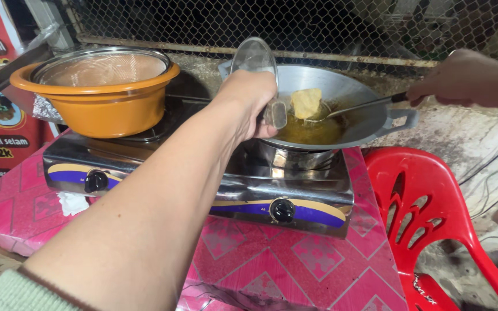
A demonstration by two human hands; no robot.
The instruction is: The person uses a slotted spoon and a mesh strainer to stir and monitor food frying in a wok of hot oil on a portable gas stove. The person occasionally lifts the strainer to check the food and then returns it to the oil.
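A steel wok (357, 98) with golden oil sits on the right burner of a two-burner stove (243, 187). My left hand (251, 101) reaches over the wok's near rim and grips a clear plastic cup or scoop (254, 56) that sticks up above the fist. My right hand (467, 76) holds the dark handle of a wire skimmer (357, 106) at the wok's right side. The skimmer's head lies in the oil under a pale yellow fried piece (306, 102).
An orange bowl (102, 106) with a metal mesh sieve (104, 68) in it stands on the left burner. The stove rests on a table with a pink patterned cloth (295, 265). A red plastic chair (433, 213) stands at the right. Wire mesh fencing runs behind.
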